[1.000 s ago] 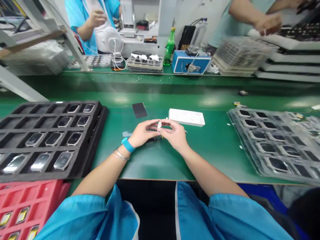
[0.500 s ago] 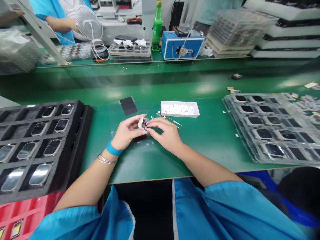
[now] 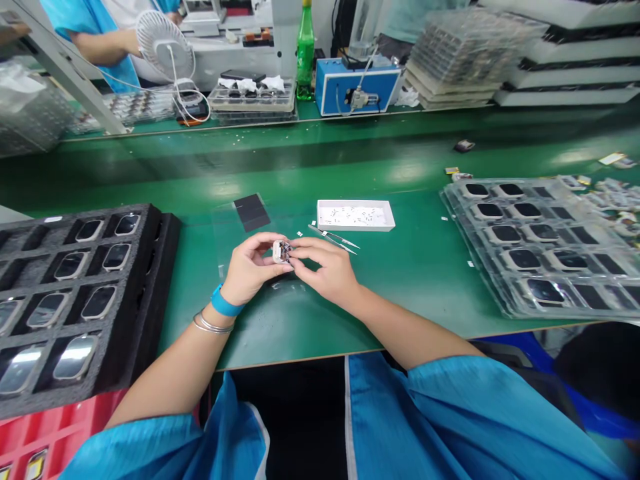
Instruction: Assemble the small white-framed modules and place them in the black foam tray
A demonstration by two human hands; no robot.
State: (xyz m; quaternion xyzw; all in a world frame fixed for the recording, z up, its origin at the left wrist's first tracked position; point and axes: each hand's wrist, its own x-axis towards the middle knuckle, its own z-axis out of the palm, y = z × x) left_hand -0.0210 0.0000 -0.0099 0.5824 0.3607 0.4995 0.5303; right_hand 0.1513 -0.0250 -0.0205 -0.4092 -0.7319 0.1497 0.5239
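both the left hand [image 3: 253, 267] and right hand [image 3: 325, 267] pinch a small watch case [image 3: 283, 251] between their fingertips above the bench [image 3: 415, 287], with tweezers [image 3: 334, 238] and a white tray [image 3: 355, 215] just beyond.

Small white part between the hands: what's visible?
A small white-cased electronic module, with a rounded pale shell on one side and a dark face dotted with tiny components too small to identify. It is pinched between the fingertips of the left hand and right hand, held above the green bench mat.
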